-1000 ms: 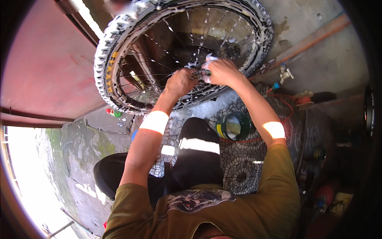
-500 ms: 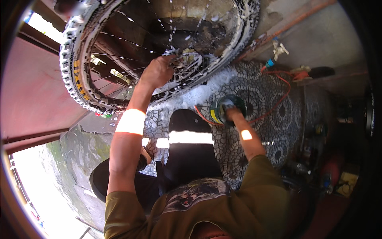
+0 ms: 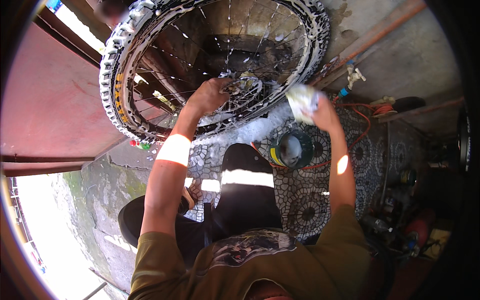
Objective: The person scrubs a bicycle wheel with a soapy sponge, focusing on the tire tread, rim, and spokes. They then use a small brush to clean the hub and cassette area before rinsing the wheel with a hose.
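A bicycle wheel [image 3: 110, 82] with a knobby tyre, streaked with white suds, leans at the far side. My left hand [image 3: 207, 95] is closed at its hub [image 3: 245, 90], where the fingertips are partly hidden among foam and metal parts. Just right of the tyre, my raised right hand [image 3: 325, 115] grips a pale yellowish-white sponge or cloth [image 3: 302, 102]; motion blur hides which. Below that hand stands a dark green bucket [image 3: 306, 155] with a yellow label, suds floating in its water.
Foam [image 3: 255, 129] covers the patterned stone floor [image 3: 307, 210] beneath the wheel. An orange hose [image 3: 367, 122] runs behind the bucket, near a wall tap [image 3: 355, 76]. A red panel [image 3: 55, 100] rises at left. Bottles and other clutter [image 3: 377, 222] stand at right.
My right hand has come up out of the bucket toward the tyre, bringing the pale sponge or cloth. My left hand stays at the hub; the wheel appears slightly further right.
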`<control>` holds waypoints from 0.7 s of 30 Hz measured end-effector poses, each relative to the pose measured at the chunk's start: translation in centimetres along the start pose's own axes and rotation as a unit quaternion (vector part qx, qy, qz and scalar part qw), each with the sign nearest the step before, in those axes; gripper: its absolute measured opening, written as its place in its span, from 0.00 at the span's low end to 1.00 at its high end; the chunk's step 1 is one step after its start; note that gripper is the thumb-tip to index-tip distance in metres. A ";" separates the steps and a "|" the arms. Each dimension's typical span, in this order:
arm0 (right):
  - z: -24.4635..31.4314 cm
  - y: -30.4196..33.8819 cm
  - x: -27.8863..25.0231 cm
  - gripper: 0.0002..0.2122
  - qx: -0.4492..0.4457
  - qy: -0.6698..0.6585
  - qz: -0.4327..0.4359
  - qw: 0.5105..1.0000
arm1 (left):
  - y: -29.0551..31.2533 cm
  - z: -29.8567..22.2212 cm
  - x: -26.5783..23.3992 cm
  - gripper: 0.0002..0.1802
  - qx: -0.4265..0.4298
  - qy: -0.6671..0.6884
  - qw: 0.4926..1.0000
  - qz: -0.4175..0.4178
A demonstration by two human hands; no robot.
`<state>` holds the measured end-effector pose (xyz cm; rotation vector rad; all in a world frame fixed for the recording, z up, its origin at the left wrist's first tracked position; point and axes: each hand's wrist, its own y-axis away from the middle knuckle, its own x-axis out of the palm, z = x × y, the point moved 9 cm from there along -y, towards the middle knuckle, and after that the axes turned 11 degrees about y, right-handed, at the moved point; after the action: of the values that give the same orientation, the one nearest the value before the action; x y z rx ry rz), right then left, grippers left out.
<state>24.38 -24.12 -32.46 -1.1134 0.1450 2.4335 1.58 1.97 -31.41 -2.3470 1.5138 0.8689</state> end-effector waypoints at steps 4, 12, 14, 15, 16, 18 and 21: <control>15.4 -7.7 -2.7 0.22 -0.162 0.027 -0.067 0.984 | -0.2 0.9 -0.2 0.30 0.026 -0.003 0.999 -0.023; 21.6 -12.3 5.1 0.13 -0.297 0.028 -0.032 0.954 | 0.3 0.1 -0.6 0.24 -0.032 -0.033 0.998 -0.046; 21.0 -12.2 4.8 0.11 -0.274 0.019 -0.022 0.961 | -0.2 0.5 -0.6 0.24 -0.042 -0.025 0.999 -0.014; 20.9 -12.2 4.6 0.08 -0.251 0.000 -0.024 0.968 | -0.5 0.9 -0.5 0.24 -0.035 -0.016 0.999 -0.012; 20.5 -12.3 4.6 0.09 -0.239 0.007 -0.027 0.971 | -0.5 1.2 -0.3 0.25 -0.029 -0.006 0.999 -0.011; 18.9 -12.5 4.6 0.11 -0.210 0.023 -0.038 0.977 | -0.5 0.7 0.0 0.25 -0.012 0.013 1.000 -0.003; 17.1 -12.6 4.5 0.12 -0.171 0.014 -0.053 0.984 | -0.9 1.4 -0.2 0.27 -0.027 -0.042 0.998 -0.025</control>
<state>15.64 -6.49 -23.16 -1.2614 -0.3287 2.4044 1.79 3.19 -32.52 -2.3439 1.4094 0.9943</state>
